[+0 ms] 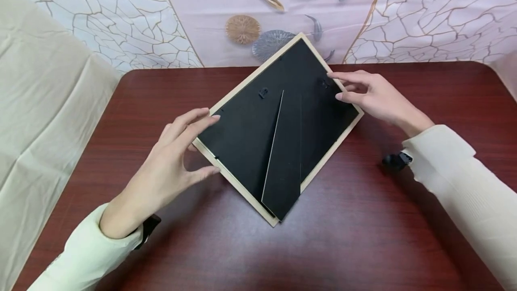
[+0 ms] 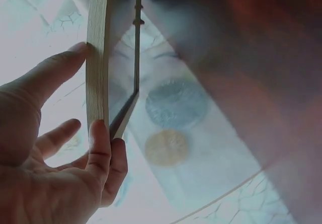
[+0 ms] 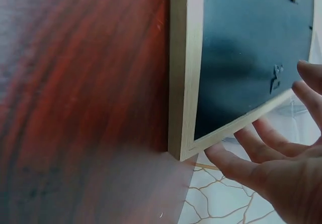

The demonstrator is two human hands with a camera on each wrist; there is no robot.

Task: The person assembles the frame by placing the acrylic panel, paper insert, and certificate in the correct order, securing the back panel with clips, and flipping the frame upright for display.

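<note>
A picture frame (image 1: 238,147) with a pale wooden border and black backing stands tilted over the table, its back facing me. A black easel leg (image 1: 284,165) sticks out from the backing. My left hand (image 1: 165,165) holds the left corner, fingers at the upper part and thumb by the lower-left edge. In the left wrist view, fingertips of the left hand (image 2: 65,143) bend round the wooden edge. My right hand (image 1: 373,95) grips the right edge, thumb on the backing side. In the right wrist view, several fingers of the right hand (image 3: 271,158) touch the edge from outside.
The dark red wooden table (image 1: 343,232) lies under the frame. Behind its far edge hangs a patterned cloth (image 1: 274,17) with fish and round motifs. A pale plain cloth (image 1: 36,125) hangs at the left. Black devices sit at both wrists.
</note>
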